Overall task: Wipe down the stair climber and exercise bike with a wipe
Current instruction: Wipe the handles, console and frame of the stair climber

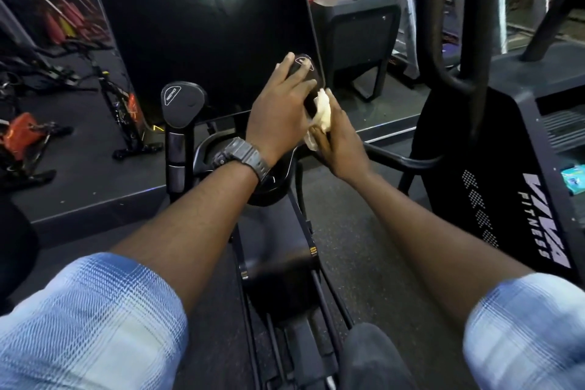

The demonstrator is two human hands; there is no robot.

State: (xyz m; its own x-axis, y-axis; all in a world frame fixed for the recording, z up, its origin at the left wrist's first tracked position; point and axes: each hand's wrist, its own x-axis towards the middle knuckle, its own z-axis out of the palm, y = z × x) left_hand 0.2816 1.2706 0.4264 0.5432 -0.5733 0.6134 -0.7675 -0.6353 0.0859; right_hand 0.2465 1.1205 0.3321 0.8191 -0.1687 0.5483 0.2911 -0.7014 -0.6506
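I am looking down at the exercise bike (278, 279), a black frame with a large dark screen (202, 38) ahead. Two paddle-shaped handles rise before the screen: the left handle (182, 104) stands free, and the right handle (305, 73) is under my hands. My left hand (281, 111), with a dark watch on its wrist, grips the top of the right handle. My right hand (338, 142) presses a crumpled white wipe (321, 111) against that handle's right side. The black stair climber (519, 174) stands at the right, marked VIVA FITNESS.
A blue-green packet (573, 180) lies on a step of the stair climber. Other bikes (120, 111) stand on the raised dark floor at the left, one with orange parts (22, 136). A dark machine (354, 35) stands behind the screen. A black rail (408, 163) runs right of my hands.
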